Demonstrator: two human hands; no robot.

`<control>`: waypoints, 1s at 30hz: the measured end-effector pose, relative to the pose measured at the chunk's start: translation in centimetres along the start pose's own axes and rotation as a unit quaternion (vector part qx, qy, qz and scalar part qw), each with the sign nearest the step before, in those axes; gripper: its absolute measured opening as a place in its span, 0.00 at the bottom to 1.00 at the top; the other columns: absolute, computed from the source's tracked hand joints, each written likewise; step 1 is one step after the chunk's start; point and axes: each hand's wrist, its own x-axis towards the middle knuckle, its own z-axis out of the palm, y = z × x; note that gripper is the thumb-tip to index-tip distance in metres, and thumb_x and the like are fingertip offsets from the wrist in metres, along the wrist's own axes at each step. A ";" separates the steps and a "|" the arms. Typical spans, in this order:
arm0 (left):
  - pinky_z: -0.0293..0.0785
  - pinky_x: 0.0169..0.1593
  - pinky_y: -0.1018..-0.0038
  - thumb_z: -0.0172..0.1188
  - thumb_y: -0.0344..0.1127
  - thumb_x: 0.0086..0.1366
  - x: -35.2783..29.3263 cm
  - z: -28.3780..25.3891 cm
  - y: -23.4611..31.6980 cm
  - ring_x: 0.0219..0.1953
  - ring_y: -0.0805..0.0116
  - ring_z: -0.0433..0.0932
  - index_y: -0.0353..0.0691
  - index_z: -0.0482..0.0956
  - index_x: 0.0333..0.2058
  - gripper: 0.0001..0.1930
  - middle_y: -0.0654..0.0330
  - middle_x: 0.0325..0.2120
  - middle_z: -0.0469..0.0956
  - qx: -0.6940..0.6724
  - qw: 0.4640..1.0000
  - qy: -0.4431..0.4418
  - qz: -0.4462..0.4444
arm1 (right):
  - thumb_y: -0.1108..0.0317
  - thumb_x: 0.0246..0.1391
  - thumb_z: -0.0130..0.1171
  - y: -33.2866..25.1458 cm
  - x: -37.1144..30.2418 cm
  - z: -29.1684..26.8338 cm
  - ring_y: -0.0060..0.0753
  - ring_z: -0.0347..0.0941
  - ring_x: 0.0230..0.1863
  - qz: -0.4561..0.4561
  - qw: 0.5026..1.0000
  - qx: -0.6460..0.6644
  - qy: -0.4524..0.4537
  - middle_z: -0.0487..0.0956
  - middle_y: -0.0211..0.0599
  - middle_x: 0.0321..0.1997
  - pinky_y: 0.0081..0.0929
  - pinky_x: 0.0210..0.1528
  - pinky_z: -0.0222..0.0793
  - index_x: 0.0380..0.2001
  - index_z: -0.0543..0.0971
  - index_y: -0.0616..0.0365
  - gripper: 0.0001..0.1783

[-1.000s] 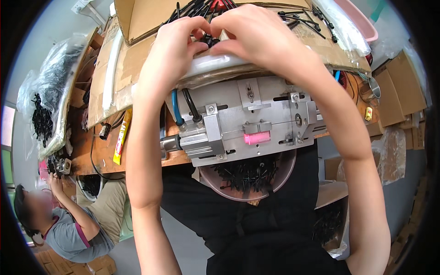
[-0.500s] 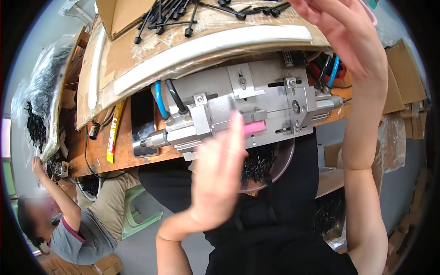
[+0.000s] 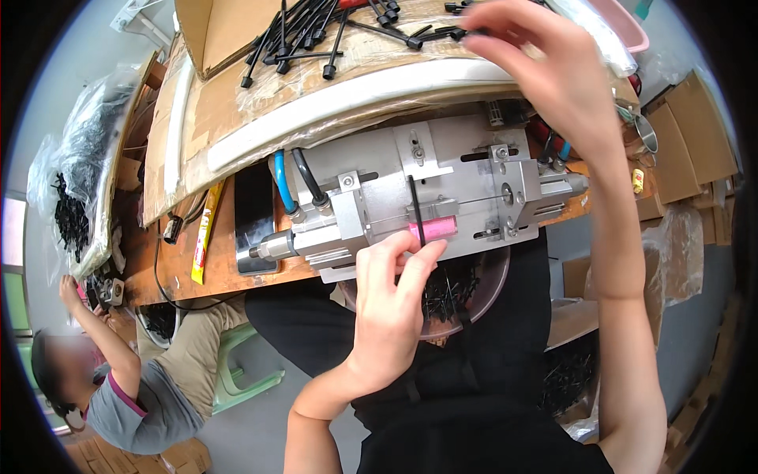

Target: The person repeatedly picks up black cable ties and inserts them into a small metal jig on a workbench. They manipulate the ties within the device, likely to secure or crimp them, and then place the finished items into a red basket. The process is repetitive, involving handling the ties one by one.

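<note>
In front of the metal fixture (image 3: 462,178), my left hand (image 3: 387,304) pinches a thin black plastic rod (image 3: 416,207) between thumb and fingers. The rod stands nearly upright in the picture, overlapping a pink block (image 3: 439,227) on the fixture's front edge. My right hand (image 3: 553,71) reaches over the cardboard, thumb and fingers closing around a dark piece among the black rods there; slight blur hides the exact grip. Black rods with knobbed ends (image 3: 328,71) lie in a loose pile left of that hand.
A bowl of black parts (image 3: 496,292) sits at my lap under the fixture. Blue and black hoses (image 3: 281,186) rise at its left, near a dark phone (image 3: 254,225) and a yellow packet (image 3: 207,235). At far left another person (image 3: 142,403) sits working.
My left hand, blurred with fingers extended before, now pinches a black rod over the fixture. My right hand has moved left and its spread fingers have drawn together at the rods.
</note>
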 end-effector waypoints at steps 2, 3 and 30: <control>0.69 0.38 0.70 0.64 0.16 0.47 -0.2 0.2 0.0 0.35 0.61 0.70 0.38 0.80 0.40 0.19 0.58 0.34 0.70 -0.012 1.000 0.013 -0.019 | 0.73 0.52 0.61 -0.6 2.6 1.1 0.26 0.73 0.33 -0.051 0.996 -0.011 -0.071 0.80 0.37 0.34 0.22 0.38 0.68 0.36 0.80 0.63 0.08; 0.69 0.38 0.71 0.64 0.16 0.47 -0.3 0.1 0.1 0.35 0.61 0.70 0.38 0.80 0.40 0.19 0.58 0.34 0.70 -0.018 0.999 0.022 -0.029 | 0.72 0.51 0.60 -1.8 3.9 1.2 0.36 0.77 0.32 -0.057 0.991 -0.003 -0.124 0.80 0.45 0.32 0.28 0.37 0.71 0.37 0.79 0.63 0.10; 0.67 0.41 0.71 0.67 0.17 0.37 0.2 -1.1 0.0 0.34 0.63 0.70 0.29 0.75 0.51 0.35 0.57 0.35 0.75 0.051 0.991 0.047 0.116 | 0.81 0.41 0.64 -3.6 -2.9 0.1 0.26 0.67 0.32 -0.044 0.964 0.197 -0.172 0.71 0.33 0.30 0.22 0.33 0.62 0.29 0.82 0.61 0.09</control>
